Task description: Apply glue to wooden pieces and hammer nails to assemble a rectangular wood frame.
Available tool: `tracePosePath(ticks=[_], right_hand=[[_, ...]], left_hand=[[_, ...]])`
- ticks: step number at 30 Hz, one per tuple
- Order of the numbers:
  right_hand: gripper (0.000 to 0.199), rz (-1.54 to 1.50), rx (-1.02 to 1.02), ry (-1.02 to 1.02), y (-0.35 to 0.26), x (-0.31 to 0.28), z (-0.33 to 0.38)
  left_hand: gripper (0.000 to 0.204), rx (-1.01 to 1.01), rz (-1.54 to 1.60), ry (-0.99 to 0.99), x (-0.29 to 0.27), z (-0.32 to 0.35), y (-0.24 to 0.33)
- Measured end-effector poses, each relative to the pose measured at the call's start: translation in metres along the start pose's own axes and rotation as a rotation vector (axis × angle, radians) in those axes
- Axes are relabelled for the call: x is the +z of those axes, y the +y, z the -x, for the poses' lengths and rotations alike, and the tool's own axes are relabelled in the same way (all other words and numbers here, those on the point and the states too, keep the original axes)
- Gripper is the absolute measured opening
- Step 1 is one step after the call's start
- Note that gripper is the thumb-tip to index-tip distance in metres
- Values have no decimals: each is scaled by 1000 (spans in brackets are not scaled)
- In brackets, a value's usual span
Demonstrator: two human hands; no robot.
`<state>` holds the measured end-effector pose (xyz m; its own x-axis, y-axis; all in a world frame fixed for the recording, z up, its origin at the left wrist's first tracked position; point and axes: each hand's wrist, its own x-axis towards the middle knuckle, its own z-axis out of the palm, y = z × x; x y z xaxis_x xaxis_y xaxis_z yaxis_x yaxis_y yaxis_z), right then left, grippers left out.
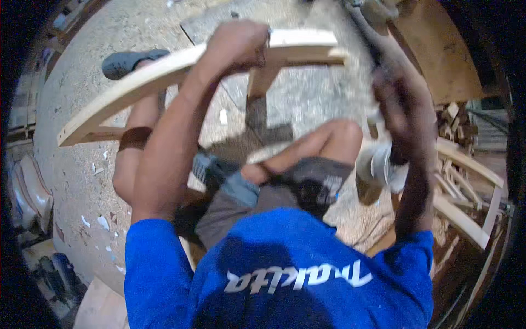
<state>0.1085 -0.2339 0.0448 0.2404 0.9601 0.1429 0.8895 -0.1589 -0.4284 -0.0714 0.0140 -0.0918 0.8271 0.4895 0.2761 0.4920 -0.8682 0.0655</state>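
Observation:
A pale curved wooden frame piece [126,90] arches in front of me, with straight wooden parts joined beneath it. My left hand [238,45] is closed over the top of the curve, its fingers bent down at the right side. Whether a small item is also in those fingers is hidden. Off to the right, my right hand [402,101] is raised, smeared by motion and closed round a long dark tool [364,30]. The tool slants up toward the top edge and its kind is too blurred to tell.
My legs are bent under the frame, a dark shoe [125,64] at the far left. White chips lie on the dusty floor [82,181]. At right stand a pale round container [379,167], stacked wood offcuts [457,123] and another wooden frame [466,219]. A brown board [438,49] lies beyond.

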Motion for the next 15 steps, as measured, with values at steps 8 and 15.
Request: tracePosePath(ticks=[8,15], right_hand=[[47,321,-292,109,18,41,-3],[48,-429,78,229,35,37,50]], left_hand=[[34,-3,38,2,1,-2,-2],[23,11,65,33,-5,-5,0]])
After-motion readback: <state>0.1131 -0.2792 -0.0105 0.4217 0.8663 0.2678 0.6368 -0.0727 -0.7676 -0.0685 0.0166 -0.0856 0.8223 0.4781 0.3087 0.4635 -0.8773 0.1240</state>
